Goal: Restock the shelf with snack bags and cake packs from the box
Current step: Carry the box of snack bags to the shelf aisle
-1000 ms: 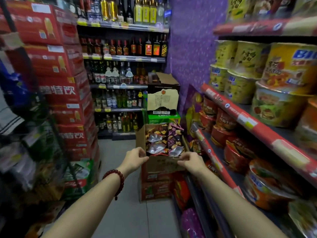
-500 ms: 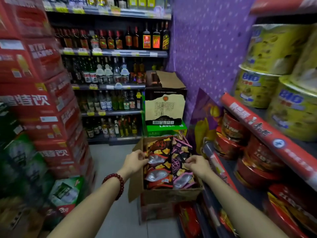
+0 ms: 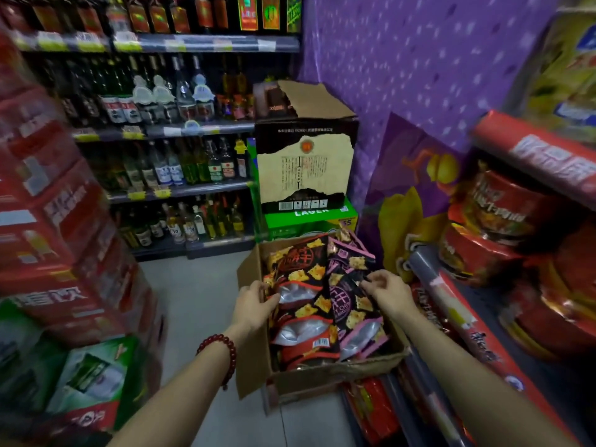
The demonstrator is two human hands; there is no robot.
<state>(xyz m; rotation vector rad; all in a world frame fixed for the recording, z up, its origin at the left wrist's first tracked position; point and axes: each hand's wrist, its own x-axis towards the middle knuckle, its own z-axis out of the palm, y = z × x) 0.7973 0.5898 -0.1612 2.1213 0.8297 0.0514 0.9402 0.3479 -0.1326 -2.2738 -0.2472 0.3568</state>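
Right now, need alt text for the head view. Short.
Both hands reach into an open cardboard box of snack bags in a shop aisle: the left hand touches a red-trimmed bag, the right hand pinches a purple-trimmed bag. Instant noodle bowls fill the shelves at right; bottles line the back.

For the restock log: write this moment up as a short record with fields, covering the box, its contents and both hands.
box: open cardboard box, flaps up, standing beside the right-hand shelf
contents: red-trimmed snack bags on the left side, purple-trimmed snack bags on the right side
left hand: left hand on the left edge of the red-trimmed bags; bead bracelet on the wrist
right hand: right hand with fingers pinching a purple-trimmed bag
lifted out: nothing yet
behind box: dark carton stacked on a green lager case
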